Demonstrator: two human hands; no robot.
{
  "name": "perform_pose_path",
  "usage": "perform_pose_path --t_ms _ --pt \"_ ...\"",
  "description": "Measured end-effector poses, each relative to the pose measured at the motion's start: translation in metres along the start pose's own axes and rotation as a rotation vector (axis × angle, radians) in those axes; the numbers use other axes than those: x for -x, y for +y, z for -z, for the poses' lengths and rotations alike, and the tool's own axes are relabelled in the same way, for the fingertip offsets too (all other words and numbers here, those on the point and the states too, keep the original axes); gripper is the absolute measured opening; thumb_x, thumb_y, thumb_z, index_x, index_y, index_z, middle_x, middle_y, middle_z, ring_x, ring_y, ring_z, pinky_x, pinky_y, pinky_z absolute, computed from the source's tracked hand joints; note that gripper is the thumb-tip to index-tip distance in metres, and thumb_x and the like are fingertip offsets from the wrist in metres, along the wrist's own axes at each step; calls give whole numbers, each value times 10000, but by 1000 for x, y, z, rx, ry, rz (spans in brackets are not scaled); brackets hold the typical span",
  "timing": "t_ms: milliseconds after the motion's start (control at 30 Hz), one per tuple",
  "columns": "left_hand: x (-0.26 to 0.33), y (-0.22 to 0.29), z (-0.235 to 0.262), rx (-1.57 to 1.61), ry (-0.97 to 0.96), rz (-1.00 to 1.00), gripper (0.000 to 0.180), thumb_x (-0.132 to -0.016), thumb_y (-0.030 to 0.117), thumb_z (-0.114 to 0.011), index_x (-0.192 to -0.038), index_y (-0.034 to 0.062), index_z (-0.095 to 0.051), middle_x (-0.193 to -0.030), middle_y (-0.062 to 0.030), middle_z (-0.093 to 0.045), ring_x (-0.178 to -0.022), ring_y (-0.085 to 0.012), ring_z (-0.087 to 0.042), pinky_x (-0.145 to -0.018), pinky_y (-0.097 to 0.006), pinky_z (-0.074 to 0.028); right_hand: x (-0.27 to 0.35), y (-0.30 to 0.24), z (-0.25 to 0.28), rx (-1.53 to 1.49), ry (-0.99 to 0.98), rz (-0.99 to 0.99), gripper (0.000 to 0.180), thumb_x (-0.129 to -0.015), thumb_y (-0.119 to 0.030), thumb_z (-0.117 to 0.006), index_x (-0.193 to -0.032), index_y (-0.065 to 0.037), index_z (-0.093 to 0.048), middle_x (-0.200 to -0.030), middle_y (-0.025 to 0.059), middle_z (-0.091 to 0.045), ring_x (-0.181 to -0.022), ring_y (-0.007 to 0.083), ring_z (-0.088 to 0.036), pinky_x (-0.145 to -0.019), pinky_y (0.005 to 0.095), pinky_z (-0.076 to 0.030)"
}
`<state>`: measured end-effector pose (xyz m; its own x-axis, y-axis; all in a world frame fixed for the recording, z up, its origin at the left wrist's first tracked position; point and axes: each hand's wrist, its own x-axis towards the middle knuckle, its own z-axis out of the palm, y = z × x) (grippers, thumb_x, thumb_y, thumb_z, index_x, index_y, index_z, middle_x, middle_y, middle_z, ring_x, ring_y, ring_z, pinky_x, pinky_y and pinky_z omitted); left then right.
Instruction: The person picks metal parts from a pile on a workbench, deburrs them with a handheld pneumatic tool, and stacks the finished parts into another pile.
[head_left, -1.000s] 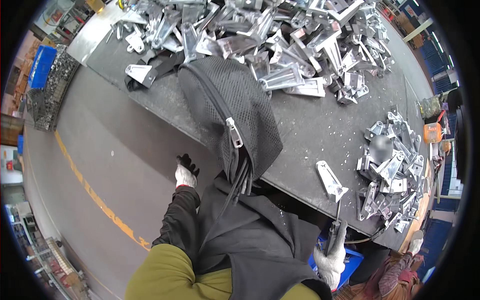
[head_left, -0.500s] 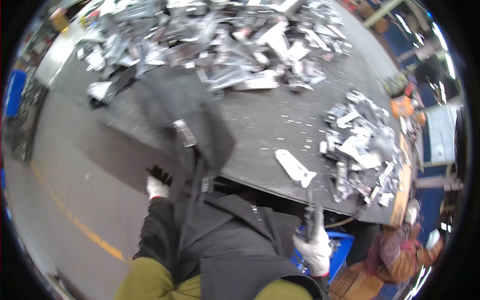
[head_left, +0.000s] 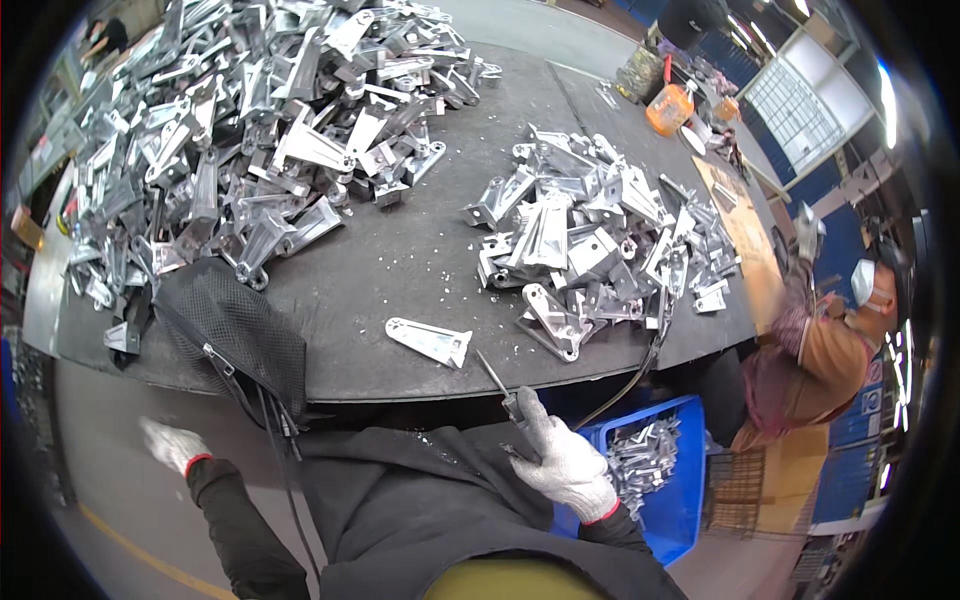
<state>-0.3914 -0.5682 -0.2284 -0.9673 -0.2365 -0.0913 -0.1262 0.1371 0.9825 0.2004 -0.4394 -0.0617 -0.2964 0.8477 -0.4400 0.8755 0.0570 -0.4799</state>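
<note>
My right hand (head_left: 562, 462), in a white glove with a red cuff, is closed around a dark-handled tool (head_left: 512, 405) with a thin metal shaft. The shaft points up past the table's front edge, its tip just right of a silver metal bracket (head_left: 428, 341) lying alone on the dark table. My left hand (head_left: 175, 445), also gloved, is off the table at the lower left with nothing visible in it. Motion blurs its fingers. Between it and the bracket, a black mesh piece with a zipper (head_left: 235, 335) drapes over the table edge.
A large heap of metal brackets (head_left: 290, 130) covers the far left, and a smaller pile (head_left: 600, 250) lies to the right. Below the edge, a blue bin (head_left: 690, 480) holds small metal parts. A co-worker (head_left: 815, 350) sits at the right; an orange jug (head_left: 668, 108) stands beyond.
My view has swung, so the table's contents sit further left in it. The tool remains in my right hand, and the lone bracket still lies on the table. My left hand appears further left and lower.
</note>
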Motion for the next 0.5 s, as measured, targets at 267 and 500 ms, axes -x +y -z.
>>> perform_pose_path --t_ms 267,500 --pt "279 191 -69 256 -1030 -1146 554 -908 -25 -748 -1437 -66 -589 -1427 -168 -658 -1284 -271 -642 -1143 -373 -493 6 26 -19 -90 139 157 834 -902 -343 -768 -1640 -313 -380 -1108 195 -697 -831 402 -742 -726 493 -612" --pt "375 136 -120 -289 -1799 -1530 793 -590 279 -975 -1303 64 -702 -1310 -162 -667 -1242 -376 -633 -1042 -490 -521 15 24 -11 -140 60 113 776 -930 -325 -721 -1638 -373 -406 -935 126 -632 -671 350 -692 -612 465 -583"
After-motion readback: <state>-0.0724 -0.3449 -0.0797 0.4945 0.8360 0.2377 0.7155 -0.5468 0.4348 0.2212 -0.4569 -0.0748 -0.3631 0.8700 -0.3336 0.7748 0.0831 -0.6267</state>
